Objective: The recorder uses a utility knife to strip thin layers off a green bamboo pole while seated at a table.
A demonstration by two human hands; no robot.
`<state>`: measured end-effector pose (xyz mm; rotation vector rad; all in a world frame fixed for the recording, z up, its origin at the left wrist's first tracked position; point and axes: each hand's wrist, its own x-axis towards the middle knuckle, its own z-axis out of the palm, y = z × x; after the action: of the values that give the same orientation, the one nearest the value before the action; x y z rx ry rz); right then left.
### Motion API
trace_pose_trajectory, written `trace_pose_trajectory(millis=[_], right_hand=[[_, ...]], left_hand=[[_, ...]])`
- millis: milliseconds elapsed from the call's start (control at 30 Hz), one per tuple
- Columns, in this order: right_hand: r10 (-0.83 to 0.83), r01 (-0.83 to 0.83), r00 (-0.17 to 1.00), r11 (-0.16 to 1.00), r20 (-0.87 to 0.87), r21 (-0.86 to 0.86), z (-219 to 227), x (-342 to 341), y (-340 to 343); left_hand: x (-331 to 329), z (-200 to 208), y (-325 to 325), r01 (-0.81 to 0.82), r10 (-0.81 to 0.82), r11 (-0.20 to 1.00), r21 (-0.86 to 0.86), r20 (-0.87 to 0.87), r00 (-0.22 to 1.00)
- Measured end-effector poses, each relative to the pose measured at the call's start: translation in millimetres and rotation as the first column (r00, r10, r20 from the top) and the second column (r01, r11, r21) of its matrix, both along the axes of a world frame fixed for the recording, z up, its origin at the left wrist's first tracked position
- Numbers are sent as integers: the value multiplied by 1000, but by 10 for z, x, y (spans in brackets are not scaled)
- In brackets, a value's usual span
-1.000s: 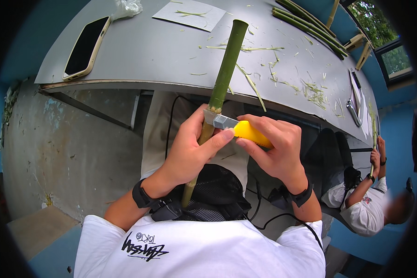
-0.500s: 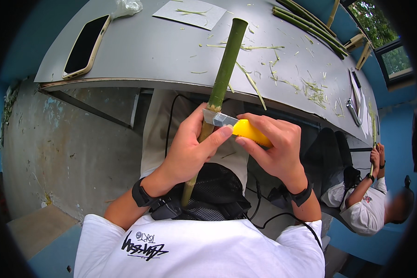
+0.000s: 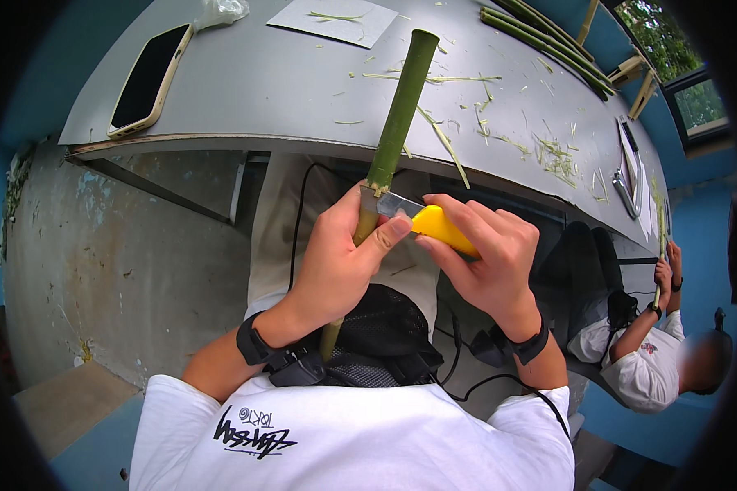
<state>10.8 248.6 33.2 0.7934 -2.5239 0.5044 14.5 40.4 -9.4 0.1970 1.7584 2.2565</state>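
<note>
Left hand [image 3: 332,255] was wrapped round the bamboo [image 3: 403,114], right hand [image 3: 495,255] gripped the yellow knife [image 3: 442,229]; left thumb [image 3: 389,237] sat near the blade [image 3: 395,204], so a slip could've cut it.

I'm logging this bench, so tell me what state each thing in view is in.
Left hand: closed around the bamboo stalk.
Right hand: gripping the knife.
Knife: blade out, against the bamboo stalk.
Bamboo stalk: green above the blade, paler below.
Phone: face up, screen dark.
Shavings: scattered loose.
Paper sheet: flat, shavings on it.
Green stalks: lying bunched.
</note>
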Motion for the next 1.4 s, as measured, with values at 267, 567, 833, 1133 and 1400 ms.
trace_pose_trajectory(millis=[267, 567, 833, 1133, 1400], right_hand=[[-51, 48, 999, 988, -14, -145, -78, 8, -74], [65, -45, 992, 983, 110, -180, 45, 0, -16], [83, -62, 984, 989, 160, -133, 41, -8, -4], [103, -77, 978, 986, 179, -147, 72, -67, 21], [46, -40, 990, 998, 135, -52, 70, -38, 2]], left_hand=[[-10, 45, 28, -25, 22, 999, 36, 78, 997], [-1, 29, -155, 74, -113, 955, 286, 121, 986], [-34, -1, -183, 141, -172, 931, 337, 65, 983], [-132, -44, -225, 227, -340, 835, 501, 146, 929], [-113, 4, -232, 233, -326, 877, 421, 162, 931]])
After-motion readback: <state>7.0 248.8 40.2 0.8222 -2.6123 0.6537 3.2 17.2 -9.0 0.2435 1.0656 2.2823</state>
